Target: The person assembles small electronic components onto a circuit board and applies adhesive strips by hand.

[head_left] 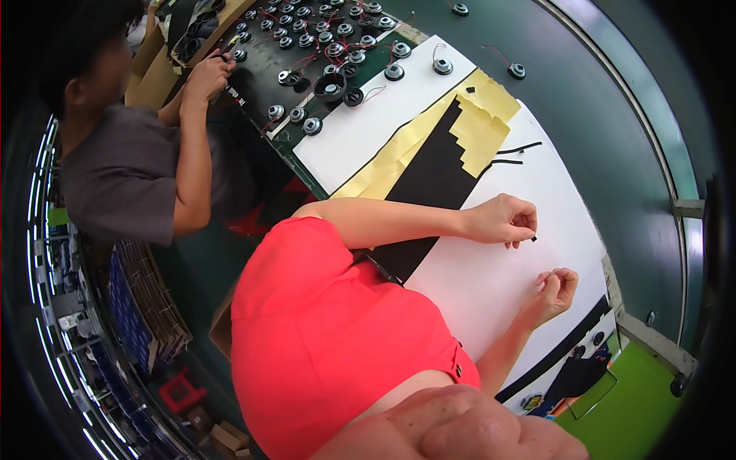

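My left hand (502, 221) is closed in a pinch over a white board, with a tiny black piece (534, 238) between thumb and fingertips. A little nearer, my right hand (553, 295) is also closed, thumb pressed to the fingers; whatever it may hold is too small to make out. Beside my left forearm lies a black sheet (437, 176) with stepped cut edges, partly over yellow backing paper (483, 126). Two thin black strips (520, 149) rest on the white board (548, 195) beyond my left hand.
Many small round speakers (335, 50) with red wires cover the dark table at the far left. A co-worker (138, 161) in a grey shirt handles something there. A long black strip (563, 349) runs along the board's near right edge. A metal-edged green surface (644, 100) borders the right.
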`<state>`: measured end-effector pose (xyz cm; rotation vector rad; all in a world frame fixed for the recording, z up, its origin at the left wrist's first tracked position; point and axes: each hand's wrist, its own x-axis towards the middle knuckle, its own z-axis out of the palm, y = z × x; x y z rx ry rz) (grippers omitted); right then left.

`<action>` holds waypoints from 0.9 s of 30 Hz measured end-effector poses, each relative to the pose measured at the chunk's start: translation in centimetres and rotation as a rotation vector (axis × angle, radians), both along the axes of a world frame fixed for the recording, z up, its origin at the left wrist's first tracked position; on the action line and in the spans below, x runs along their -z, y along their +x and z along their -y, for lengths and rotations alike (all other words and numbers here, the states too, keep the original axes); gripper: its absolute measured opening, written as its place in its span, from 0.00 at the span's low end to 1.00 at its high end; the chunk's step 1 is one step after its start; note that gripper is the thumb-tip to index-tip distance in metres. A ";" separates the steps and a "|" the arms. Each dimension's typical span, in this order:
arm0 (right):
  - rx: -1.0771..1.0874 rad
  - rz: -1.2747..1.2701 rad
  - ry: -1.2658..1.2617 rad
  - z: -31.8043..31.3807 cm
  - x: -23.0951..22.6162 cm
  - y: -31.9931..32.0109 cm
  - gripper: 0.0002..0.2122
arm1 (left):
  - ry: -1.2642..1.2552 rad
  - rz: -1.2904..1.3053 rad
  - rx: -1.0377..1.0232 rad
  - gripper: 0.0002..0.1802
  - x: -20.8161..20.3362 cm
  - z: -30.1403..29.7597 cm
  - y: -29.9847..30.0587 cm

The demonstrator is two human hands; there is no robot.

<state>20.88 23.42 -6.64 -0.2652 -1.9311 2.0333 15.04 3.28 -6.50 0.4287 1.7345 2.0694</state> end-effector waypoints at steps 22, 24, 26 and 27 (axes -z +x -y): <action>-0.066 0.045 -0.007 1.4 -1.1 0.1 0.05 | 0.018 -0.040 -0.042 0.07 0.4 -0.2 0.0; -0.035 0.017 0.018 1.8 -1.4 0.1 0.06 | 0.015 -0.032 -0.042 0.07 0.4 -0.1 0.0; -0.047 0.034 0.020 1.6 -1.3 0.2 0.06 | 0.015 -0.026 -0.040 0.07 0.4 -0.1 0.0; -0.042 0.036 0.021 1.5 -1.3 0.3 0.06 | 0.015 -0.026 -0.041 0.07 0.4 -0.1 0.0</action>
